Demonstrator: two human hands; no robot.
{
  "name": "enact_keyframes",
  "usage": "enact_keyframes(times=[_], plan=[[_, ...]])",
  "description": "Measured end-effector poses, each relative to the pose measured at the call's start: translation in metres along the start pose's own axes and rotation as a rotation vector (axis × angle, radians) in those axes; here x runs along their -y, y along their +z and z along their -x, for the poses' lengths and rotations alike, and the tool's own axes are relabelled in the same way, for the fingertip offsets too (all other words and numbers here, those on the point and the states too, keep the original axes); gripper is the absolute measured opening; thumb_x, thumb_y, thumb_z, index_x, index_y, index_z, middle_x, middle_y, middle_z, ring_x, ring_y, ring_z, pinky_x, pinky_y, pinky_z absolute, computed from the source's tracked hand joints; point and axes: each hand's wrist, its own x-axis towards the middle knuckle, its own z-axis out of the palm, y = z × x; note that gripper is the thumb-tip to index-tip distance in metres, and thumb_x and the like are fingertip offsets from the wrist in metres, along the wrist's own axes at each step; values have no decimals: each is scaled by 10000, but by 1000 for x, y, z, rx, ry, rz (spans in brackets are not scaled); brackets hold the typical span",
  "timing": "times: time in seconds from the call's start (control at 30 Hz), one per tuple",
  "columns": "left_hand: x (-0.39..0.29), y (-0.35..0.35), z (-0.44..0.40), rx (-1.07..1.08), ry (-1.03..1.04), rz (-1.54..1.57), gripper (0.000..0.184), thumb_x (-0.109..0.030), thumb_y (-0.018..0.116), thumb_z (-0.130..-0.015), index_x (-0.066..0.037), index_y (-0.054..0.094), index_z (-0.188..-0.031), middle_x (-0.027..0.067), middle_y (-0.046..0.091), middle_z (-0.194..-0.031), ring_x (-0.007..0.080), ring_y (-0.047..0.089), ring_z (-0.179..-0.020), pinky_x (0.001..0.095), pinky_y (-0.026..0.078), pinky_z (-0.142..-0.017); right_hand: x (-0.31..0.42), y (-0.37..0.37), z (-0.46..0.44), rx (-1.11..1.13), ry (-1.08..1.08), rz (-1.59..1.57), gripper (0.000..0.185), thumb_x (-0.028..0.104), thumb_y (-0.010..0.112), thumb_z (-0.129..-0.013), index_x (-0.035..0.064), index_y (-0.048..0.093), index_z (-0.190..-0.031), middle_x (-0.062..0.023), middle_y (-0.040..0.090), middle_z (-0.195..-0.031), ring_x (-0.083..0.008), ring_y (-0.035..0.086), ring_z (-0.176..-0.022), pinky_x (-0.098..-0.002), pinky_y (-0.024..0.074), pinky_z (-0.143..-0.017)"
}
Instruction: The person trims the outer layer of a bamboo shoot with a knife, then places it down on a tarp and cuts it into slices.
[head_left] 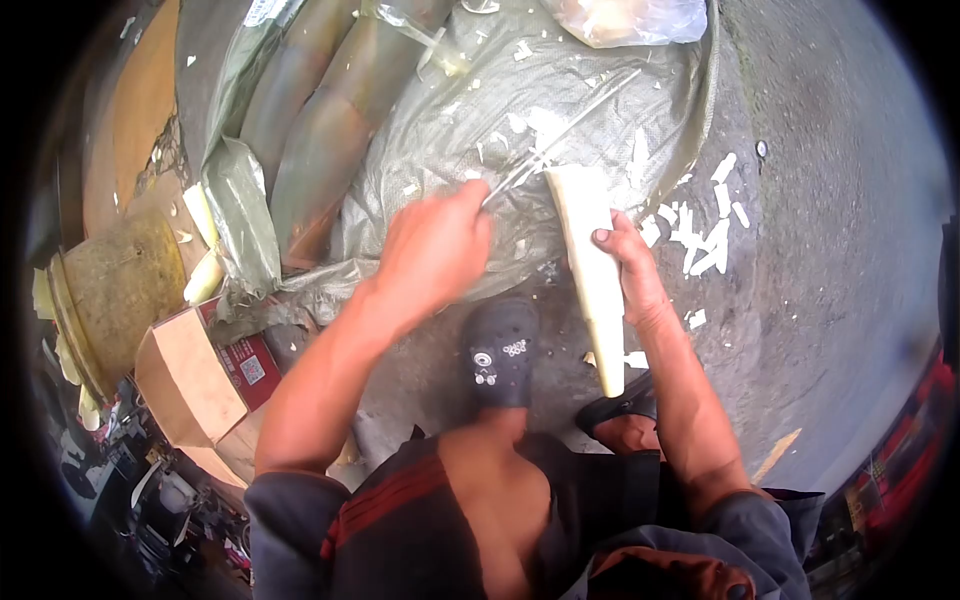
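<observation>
My left hand [435, 245] is closed around a knife [560, 138], its handle hidden in the fist. The long thin blade points up and to the right, smeared by motion. My right hand [632, 262] grips a pale, tapered stalk that looks like a peeled bamboo shoot [592, 270], with the thumb on its near side. Its wide cut end is up, close to the blade, and its narrow tip points down toward my feet. Whether blade and shoot touch, I cannot tell. White shavings [700, 240] lie on the ground to the right.
A grey-green woven sheet [430, 190] strewn with scraps covers the ground ahead. Large dark, long shapes [330, 140] lie on its left part. A plastic bag [630, 18] is at the top, a cardboard box [195, 370] and a yellowish bucket [120, 290] at left. My shoe [500, 345] is below.
</observation>
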Motion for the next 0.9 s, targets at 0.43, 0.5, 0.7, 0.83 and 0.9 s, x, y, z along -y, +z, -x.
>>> enact_keyframes(times=[0.43, 0.5, 0.7, 0.83, 0.9], plan=[[4, -7, 41, 104, -5, -69, 128, -95, 578, -906, -24, 568, -1011, 231, 637, -674, 470, 624, -674, 568, 469, -635, -6, 20, -1, -94, -147, 413, 729, 336, 782, -791, -35, 483, -1342, -138, 614, -1175, -207, 607, -1020, -343, 494, -894], [2, -5, 34, 161, -30, -91, 136, -95, 570, -908, -21, 569, -1022, 233, 651, -703, 472, 629, -687, 574, 472, -649, -8, 19, -2, -81, -138, 378, 728, 335, 781, -791, -31, 482, -1344, -139, 614, -1171, -205, 608, -1018, -339, 495, -886], [1, 11, 4, 148, -27, -30, 143, -100, 558, -908, -2, 584, -1009, 265, 652, -735, 478, 637, -719, 574, 475, -678, -5, 18, -2, -71, -115, 296, 698, 320, 778, -801, -20, 484, -1335, -127, 610, -1137, -181, 611, -971, -310, 504, -829], [3, 24, -12, 132, -6, -63, 169, -104, 549, -905, 8, 598, -1022, 267, 659, -757, 475, 644, -758, 571, 478, -707, -4, 19, -1, -60, -97, 259, 674, 300, 777, -811, -15, 482, -1329, -123, 612, -1120, -174, 616, -952, -302, 513, -809], [0, 27, -25, 183, -24, -96, 187, -107, 548, -903, 5, 605, -1041, 261, 666, -777, 471, 648, -783, 568, 480, -724, -5, 19, -1, -54, -85, 254, 669, 285, 773, -815, -13, 476, -1336, -125, 615, -1111, -176, 621, -926, -304, 520, -789]])
